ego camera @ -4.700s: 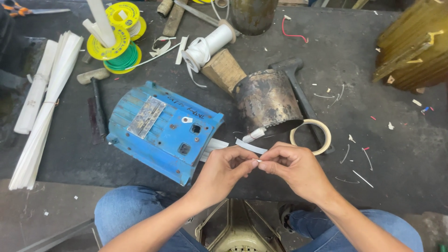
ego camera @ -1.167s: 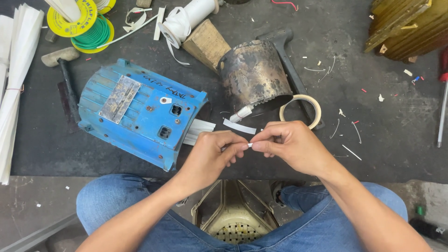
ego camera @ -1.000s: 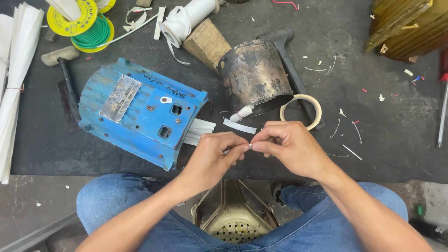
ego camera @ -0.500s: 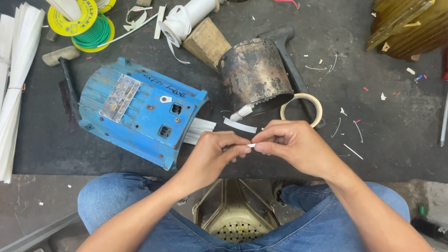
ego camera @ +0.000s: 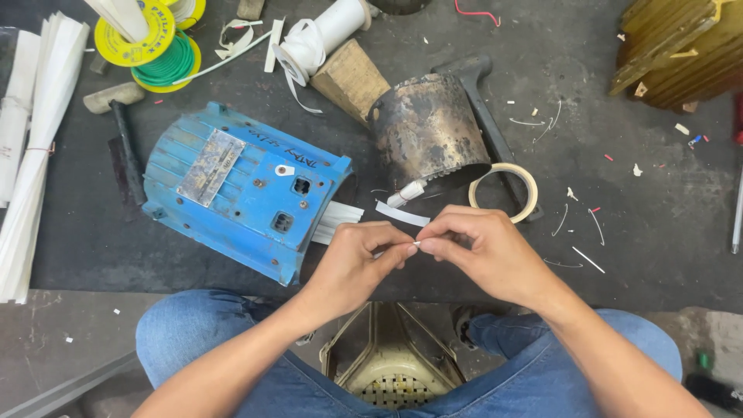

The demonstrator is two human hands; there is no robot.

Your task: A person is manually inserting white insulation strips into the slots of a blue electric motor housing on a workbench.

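Note:
My left hand (ego camera: 357, 259) and my right hand (ego camera: 481, 249) meet fingertip to fingertip over the front edge of the dark bench. Between them they pinch a small white sleeve piece (ego camera: 415, 244); most of it is hidden by the fingers. Just behind the hands lies a loose white strip (ego camera: 402, 214) and a white sleeved lead (ego camera: 405, 193) coming out of a rusty metal cylinder (ego camera: 426, 131). A blue ribbed motor housing (ego camera: 240, 190) lies on its side to the left of my left hand.
A roll of pale tape (ego camera: 505, 190) and a black-handled hammer (ego camera: 484, 108) lie right of the cylinder. A wooden block (ego camera: 350, 76), white tape spool (ego camera: 321, 37), yellow and green wire reels (ego camera: 151, 42), and white paper strips (ego camera: 31, 155) sit behind and left. A yellow object (ego camera: 681, 46) fills the far right corner.
The hands have stayed together at the bench edge, shifting only slightly as the fingers work the small white piece. Over the longer span the view has shifted; the blue housing appears further left.

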